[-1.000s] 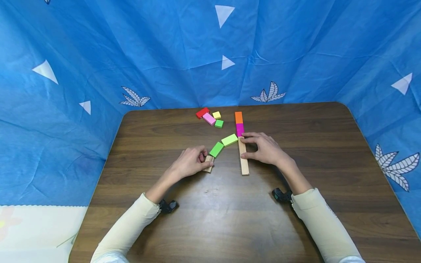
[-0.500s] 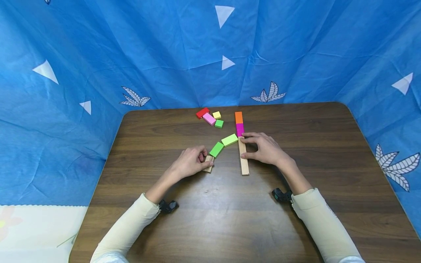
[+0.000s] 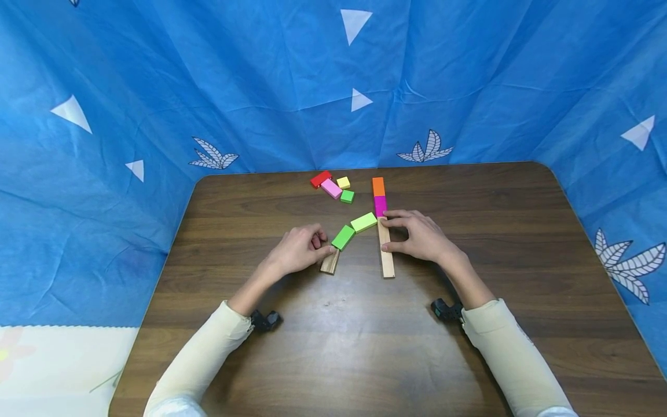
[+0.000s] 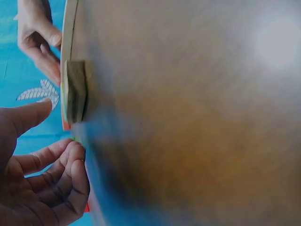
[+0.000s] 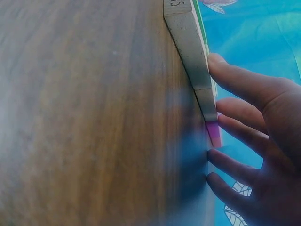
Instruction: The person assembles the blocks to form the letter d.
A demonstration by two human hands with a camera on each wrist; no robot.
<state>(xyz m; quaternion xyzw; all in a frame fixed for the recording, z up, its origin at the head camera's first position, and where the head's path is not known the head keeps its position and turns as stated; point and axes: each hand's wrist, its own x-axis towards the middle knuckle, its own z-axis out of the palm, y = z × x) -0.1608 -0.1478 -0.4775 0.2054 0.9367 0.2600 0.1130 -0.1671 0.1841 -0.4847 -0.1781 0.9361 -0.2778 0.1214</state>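
Observation:
A small wood-grained block [image 3: 330, 262] lies at the near end of a slanting row with a green block [image 3: 343, 237] and a lime block [image 3: 363, 222]. My left hand [image 3: 299, 249] hovers just over its left side; in the left wrist view the thumb and fingers are spread apart, near the grained block [image 4: 76, 92]. To the right, a pale wooden strip [image 3: 387, 263] continues into a magenta block [image 3: 380, 205] and an orange block [image 3: 378, 186]. My right hand [image 3: 419, 236] rests its thumb and fingertips on the pale strip [image 5: 190, 47], fingers fairly straight.
Behind the slanting row lie a red block [image 3: 321, 179], a pink block [image 3: 330, 188], a yellow block [image 3: 343, 182] and a small green block [image 3: 347, 196]. A blue patterned curtain [image 3: 292, 87] hangs behind the brown table [image 3: 333, 347].
My left hand has eased its hold on the wood-grained block and shifted slightly up and away, showing more of the block. The right hand and the other blocks stay put.

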